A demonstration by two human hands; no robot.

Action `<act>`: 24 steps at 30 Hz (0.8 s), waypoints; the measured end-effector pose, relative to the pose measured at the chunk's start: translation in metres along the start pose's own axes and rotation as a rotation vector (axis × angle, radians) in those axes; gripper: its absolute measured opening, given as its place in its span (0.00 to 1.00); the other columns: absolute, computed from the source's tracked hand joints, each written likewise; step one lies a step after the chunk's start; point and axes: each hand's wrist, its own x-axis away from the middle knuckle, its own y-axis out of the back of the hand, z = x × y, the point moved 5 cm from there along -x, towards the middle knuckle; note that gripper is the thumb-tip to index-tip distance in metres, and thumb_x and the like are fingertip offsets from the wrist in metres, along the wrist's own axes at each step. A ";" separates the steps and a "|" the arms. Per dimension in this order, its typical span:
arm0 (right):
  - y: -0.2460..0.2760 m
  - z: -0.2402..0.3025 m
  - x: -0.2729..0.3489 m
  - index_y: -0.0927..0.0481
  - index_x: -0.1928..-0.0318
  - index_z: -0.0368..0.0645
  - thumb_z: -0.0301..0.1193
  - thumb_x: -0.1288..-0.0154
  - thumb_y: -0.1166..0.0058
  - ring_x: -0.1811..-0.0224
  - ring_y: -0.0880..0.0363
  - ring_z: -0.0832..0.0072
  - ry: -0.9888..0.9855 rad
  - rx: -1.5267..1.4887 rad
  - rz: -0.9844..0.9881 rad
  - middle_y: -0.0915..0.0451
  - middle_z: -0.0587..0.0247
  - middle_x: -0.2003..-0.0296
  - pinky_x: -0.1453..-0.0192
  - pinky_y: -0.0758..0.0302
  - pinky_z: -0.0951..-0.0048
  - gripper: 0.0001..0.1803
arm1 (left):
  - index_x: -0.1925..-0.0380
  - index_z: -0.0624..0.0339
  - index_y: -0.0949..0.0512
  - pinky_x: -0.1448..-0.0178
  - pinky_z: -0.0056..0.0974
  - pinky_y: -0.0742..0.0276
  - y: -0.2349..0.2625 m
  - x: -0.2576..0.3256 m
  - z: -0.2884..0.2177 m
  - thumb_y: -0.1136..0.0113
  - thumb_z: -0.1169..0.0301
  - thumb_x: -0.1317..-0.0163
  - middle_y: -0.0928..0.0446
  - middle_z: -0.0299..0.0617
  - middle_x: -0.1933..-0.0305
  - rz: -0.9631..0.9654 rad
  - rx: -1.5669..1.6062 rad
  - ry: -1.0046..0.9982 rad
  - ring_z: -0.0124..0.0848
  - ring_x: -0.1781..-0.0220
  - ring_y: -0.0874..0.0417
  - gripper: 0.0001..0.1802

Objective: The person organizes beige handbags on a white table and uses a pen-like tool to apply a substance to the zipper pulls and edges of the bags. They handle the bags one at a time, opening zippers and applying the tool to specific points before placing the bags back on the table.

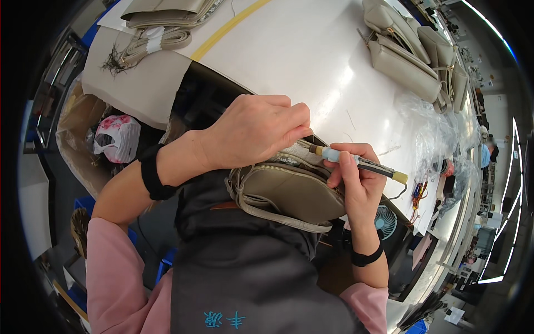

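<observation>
A beige handbag (289,192) with a zip and a strap rests between my lap and the table edge, its upper side partly hidden by my hands. My left hand (258,128) is closed in a pinch just above the bag's far edge; what its fingertips hold, if anything, cannot be made out. Closed around a pen-shaped tool (364,165), my right hand (359,183) is at the bag's right end. Tape wraps the tool, and a dark wire leaves its rear. The tool's brownish tip points left, toward the left hand's fingertips.
Several beige bags (406,64) lie at the table's far right, by crumpled clear plastic (428,139). Bundled straps (161,44) and a yellow strip (228,30) lie far left. A lined bin (75,122) stands left; a small fan (385,222) is right of the bag.
</observation>
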 end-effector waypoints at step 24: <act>-0.002 0.001 -0.001 0.23 0.55 0.33 0.25 0.31 0.48 0.76 0.24 0.86 0.008 0.017 0.008 0.19 0.61 0.69 0.71 0.29 0.86 0.09 | 0.72 0.62 0.27 0.70 0.36 0.29 0.002 0.001 0.000 0.42 0.75 0.41 0.27 0.41 0.75 0.017 0.053 0.016 0.37 0.73 0.24 0.04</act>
